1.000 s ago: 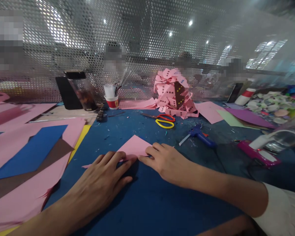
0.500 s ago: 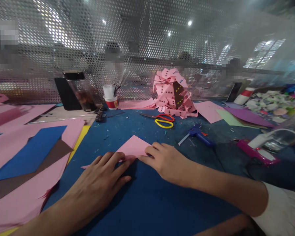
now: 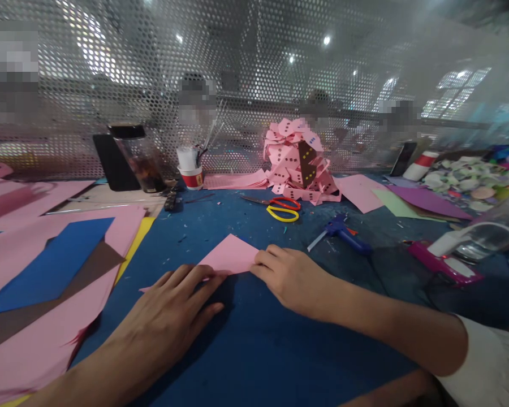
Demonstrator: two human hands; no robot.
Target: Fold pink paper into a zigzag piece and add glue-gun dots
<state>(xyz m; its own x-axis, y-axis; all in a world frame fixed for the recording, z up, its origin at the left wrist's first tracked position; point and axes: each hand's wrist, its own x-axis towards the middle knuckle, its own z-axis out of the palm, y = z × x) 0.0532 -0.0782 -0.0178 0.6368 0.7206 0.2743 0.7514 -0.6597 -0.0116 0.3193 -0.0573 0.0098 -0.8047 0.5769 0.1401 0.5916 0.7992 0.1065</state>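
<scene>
Pressing pink triangular paper (image 3: 230, 252), apparently folded, not yet released, with left hand (image 3: 169, 308) spread on its left, right hand (image 3: 294, 280) bunched on its right; cannot tell if pinching.

on the table (image 3: 263, 356), the paper piece (image 3: 231, 254) lies near, before the scissors (image 3: 271, 202); the glue gun (image 3: 337, 227) lies right, the paper stack (image 3: 34, 359) left, the cup (image 3: 192, 178) far left.
</scene>
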